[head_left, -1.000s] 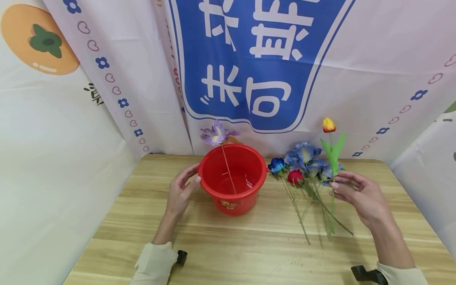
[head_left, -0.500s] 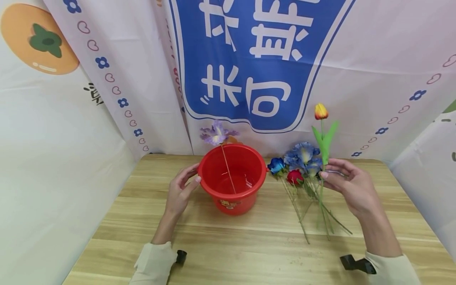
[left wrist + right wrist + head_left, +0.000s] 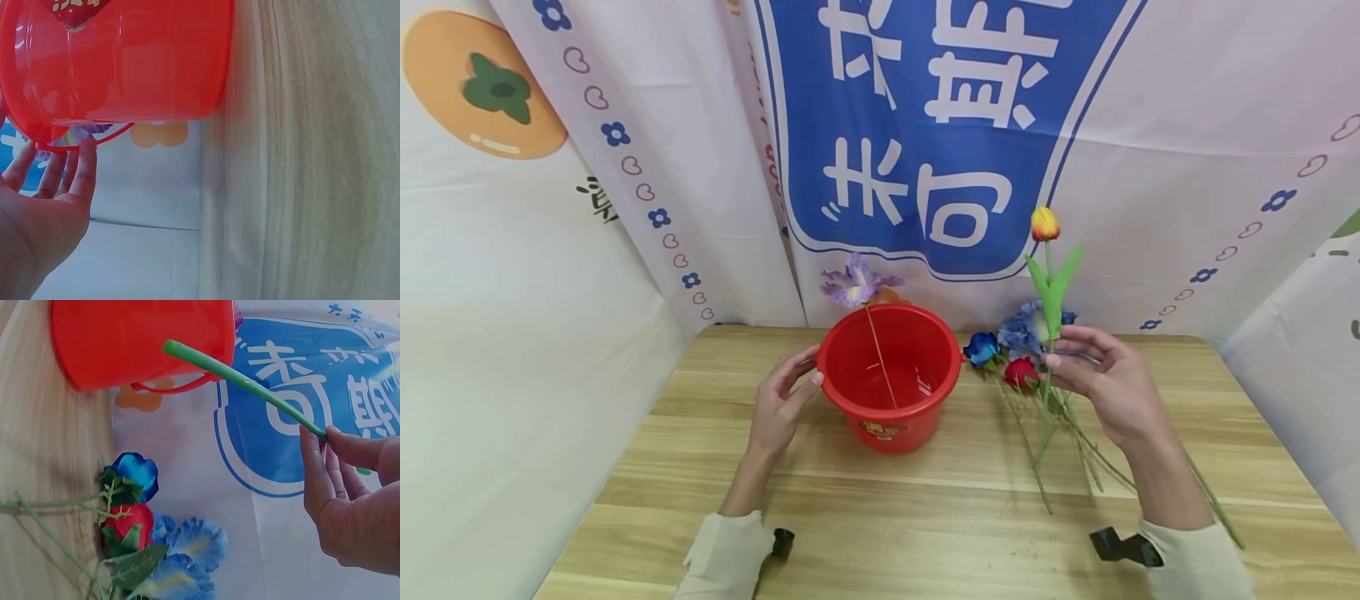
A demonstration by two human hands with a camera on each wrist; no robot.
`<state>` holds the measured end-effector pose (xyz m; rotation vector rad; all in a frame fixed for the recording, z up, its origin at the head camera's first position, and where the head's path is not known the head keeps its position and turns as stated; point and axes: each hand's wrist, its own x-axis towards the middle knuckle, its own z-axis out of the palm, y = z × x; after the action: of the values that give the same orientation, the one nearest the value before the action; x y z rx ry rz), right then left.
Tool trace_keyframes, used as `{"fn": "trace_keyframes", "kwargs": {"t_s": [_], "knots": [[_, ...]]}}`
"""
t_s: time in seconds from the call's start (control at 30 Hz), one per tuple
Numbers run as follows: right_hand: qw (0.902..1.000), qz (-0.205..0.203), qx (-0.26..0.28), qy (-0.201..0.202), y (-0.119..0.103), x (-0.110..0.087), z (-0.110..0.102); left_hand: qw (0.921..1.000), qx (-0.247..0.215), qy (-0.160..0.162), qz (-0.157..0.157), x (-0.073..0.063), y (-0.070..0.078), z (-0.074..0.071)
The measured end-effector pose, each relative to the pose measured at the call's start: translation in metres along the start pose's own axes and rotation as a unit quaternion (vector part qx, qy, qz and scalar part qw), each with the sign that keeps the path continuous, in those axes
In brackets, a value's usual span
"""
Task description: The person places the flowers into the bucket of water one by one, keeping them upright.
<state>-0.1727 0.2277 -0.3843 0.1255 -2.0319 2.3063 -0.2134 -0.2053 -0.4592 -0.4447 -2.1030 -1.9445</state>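
Note:
A red plastic bucket (image 3: 895,433) stands upright on the table. My left hand (image 3: 777,412) grips its left side, thumb at the rim and fingertips at the thin red handle (image 3: 115,133). Inside the bucket leans a purple iris (image 3: 856,285), its bloom above the far rim. To the right of the bucket, my right hand (image 3: 1108,387) pinches an artificial tulip (image 3: 1045,225) by its stem, thumb against fingers. The tulip's yellow-and-red bloom points up. In the right wrist view the bare lower stem (image 3: 250,387) sticks out past the fingertips and overlaps the bucket.
Below the tulip lie a blue rose (image 3: 981,348), a red rose (image 3: 1021,372) and blue irises (image 3: 1024,333), their stems pointing toward me. Another stem (image 3: 1217,504) shows right of my right forearm. A printed cloth (image 3: 1150,208) hangs behind the wooden table (image 3: 925,533).
My right hand has moved left with the tulip, bringing it closer to the bucket and slightly higher. The left hand and the bucket have stayed in place.

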Motion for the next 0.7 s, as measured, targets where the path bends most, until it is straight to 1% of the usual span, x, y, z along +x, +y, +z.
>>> {"fn": "trace_keyframes", "kwargs": {"t_s": [0.27,0.4,0.57,0.7], "knots": [[0.9999,0.003,-0.007,-0.007,-0.004,0.003,0.013,1.0000,-0.002,0.003,-0.001,0.000,-0.002,0.000],[0.9999,0.003,-0.009,-0.009,-0.006,0.004,0.018,1.0000,-0.003,0.004,0.000,0.001,0.000,0.000],[0.9998,-0.006,-0.016,-0.006,-0.006,0.004,0.023,1.0000,0.000,0.003,0.003,0.001,-0.001,0.000],[0.9998,-0.004,-0.018,-0.004,-0.006,0.003,0.027,1.0000,-0.002,0.001,0.003,0.001,-0.002,0.000]]}}
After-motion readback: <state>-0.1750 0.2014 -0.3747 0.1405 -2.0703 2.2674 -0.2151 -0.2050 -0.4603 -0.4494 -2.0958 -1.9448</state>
